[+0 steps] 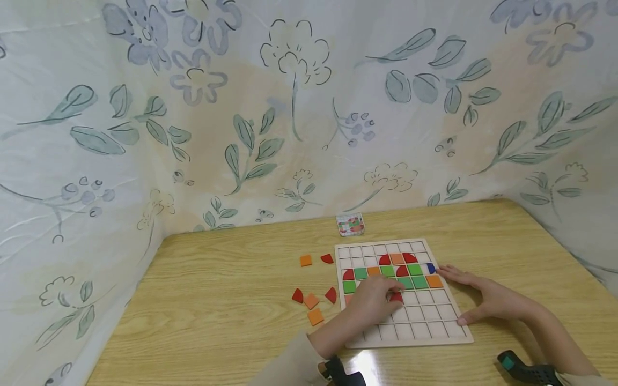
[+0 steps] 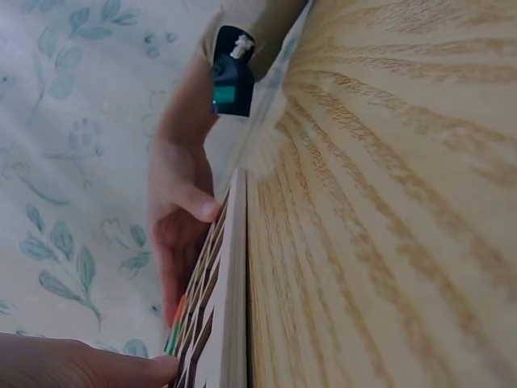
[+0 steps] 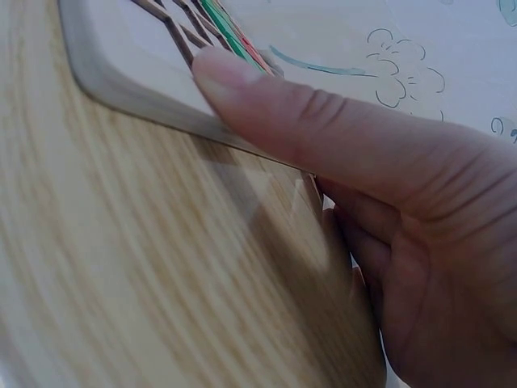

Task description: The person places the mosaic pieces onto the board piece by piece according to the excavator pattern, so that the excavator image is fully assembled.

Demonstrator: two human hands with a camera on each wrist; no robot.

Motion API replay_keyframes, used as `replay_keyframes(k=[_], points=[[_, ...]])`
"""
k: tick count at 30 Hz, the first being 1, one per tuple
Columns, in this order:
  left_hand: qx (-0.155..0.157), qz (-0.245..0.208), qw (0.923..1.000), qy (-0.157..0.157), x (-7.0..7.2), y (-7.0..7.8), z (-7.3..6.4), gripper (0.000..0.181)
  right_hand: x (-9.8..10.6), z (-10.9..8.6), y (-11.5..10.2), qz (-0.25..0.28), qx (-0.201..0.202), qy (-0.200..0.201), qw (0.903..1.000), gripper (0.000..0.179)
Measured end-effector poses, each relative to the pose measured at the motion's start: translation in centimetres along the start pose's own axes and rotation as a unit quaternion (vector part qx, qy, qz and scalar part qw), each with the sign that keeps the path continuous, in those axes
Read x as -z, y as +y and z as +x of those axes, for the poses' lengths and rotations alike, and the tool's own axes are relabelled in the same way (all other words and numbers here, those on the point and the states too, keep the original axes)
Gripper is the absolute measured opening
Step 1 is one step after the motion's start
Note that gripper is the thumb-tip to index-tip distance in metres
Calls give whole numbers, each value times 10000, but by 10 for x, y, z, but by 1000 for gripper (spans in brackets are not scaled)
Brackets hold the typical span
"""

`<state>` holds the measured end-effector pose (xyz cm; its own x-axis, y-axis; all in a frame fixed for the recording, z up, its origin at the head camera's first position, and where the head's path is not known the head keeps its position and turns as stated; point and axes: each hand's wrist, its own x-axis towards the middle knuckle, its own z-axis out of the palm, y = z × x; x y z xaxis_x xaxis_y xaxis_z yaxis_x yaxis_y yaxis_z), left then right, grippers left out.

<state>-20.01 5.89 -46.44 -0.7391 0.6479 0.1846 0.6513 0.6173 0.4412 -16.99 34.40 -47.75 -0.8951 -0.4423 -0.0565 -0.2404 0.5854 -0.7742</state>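
A pale wooden grid board (image 1: 429,327) lies on the table, with red, green, orange and salmon tiles in its middle rows. Over it, my left hand (image 1: 372,303) has its fingers bent, pinching a red rounded tile (image 1: 396,296) between fingertips and thumb, close to the grid. At the board's right side is my right hand (image 1: 492,297), its fingers stretched along the edge near a blue tile (image 1: 431,268). The right thumb (image 3: 242,89) rests on the board's rim in the right wrist view. My left hand (image 2: 89,368) hides part of the tile rows.
Left of the board lie several loose tiles, among them an orange square (image 1: 306,260) and a red quarter-circle (image 1: 297,295). A small pattern card (image 1: 350,224) stands behind the board. Floral cloth (image 1: 299,107) hangs around the wooden table (image 1: 207,300).
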Motion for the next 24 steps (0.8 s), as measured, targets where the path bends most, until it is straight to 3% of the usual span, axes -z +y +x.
replay_keyframes(k=[14,24], points=[[83,-96,9999,-34,3,2,-1,26,0,0,-1,-56,54,32,10000,89],[689,-1214,9897,-324,19,-14,-17,25,-1,-1,4,-28,31,15,10000,88]])
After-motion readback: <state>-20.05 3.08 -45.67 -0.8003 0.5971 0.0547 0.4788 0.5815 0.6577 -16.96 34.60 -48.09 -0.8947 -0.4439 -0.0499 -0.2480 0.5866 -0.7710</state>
